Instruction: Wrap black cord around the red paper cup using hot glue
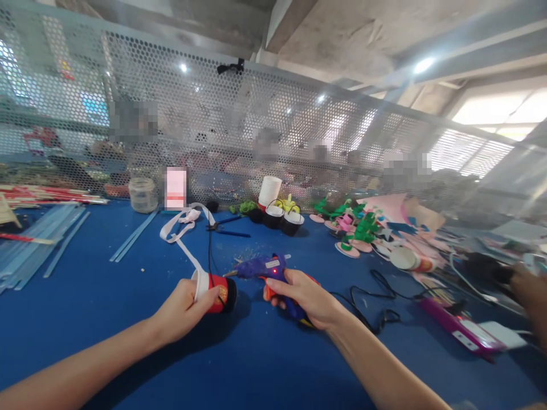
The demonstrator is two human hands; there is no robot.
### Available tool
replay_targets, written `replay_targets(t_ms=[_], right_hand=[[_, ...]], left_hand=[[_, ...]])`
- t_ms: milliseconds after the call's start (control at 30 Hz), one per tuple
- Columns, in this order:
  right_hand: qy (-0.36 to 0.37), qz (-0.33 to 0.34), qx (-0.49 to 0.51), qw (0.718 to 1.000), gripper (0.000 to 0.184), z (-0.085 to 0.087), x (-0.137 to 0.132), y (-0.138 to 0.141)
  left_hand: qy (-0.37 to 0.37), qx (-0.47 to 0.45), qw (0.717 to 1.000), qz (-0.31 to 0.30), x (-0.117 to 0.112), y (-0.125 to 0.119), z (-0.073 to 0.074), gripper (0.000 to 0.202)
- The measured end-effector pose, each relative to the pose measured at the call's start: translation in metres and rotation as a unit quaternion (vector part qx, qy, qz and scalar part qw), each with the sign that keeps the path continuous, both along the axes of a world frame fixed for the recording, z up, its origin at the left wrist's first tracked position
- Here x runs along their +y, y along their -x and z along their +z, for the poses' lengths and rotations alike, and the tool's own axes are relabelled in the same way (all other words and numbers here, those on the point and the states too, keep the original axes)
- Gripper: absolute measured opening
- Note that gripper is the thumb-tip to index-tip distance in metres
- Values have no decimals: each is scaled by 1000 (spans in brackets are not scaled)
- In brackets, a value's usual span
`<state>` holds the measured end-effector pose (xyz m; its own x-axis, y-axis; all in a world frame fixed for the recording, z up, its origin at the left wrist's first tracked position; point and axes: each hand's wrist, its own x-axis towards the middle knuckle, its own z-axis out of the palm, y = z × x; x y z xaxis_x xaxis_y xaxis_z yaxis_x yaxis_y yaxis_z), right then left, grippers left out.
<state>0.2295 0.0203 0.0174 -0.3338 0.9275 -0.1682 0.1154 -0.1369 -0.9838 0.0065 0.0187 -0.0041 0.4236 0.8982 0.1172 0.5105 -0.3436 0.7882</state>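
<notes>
My left hand (183, 307) is closed around a small red cup (217, 293) with a black end and gold markings, tilted on its side. A white ribbon (188, 250) runs from the cup back across the blue table, and a thin black cord (209, 250) hangs over it. In my right hand (305, 296) is a blue glue gun (260, 266), my fingers wrapped around its handle by the orange trigger. A red light glows on its body. Its nozzle points left, close to the cup's black end; whether they touch I cannot tell.
Clear glue sticks (43, 245) lie at the left near a glass jar (143, 195). Black-handled pliers (228, 228) and small black-and-white cups (293, 222) stand behind. Green and pink craft pieces (363, 228), a purple power strip (461, 327) and another person's hand (527, 290) are at right.
</notes>
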Motion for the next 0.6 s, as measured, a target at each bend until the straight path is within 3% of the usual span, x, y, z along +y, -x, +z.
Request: replay_targets(t_ms=[233, 433, 600], right_hand=[[2, 15, 26, 1000, 16, 2, -3, 1], [-1, 19, -43, 999, 26, 7, -7, 1], [7, -32, -59, 998, 28, 3, -4, 1]], left_hand=[[-59, 34, 997, -24, -4, -1, -1, 37], [-83, 46, 995, -30, -3, -2, 1, 36], [-78, 40, 996, -34, -3, -1, 0, 37]])
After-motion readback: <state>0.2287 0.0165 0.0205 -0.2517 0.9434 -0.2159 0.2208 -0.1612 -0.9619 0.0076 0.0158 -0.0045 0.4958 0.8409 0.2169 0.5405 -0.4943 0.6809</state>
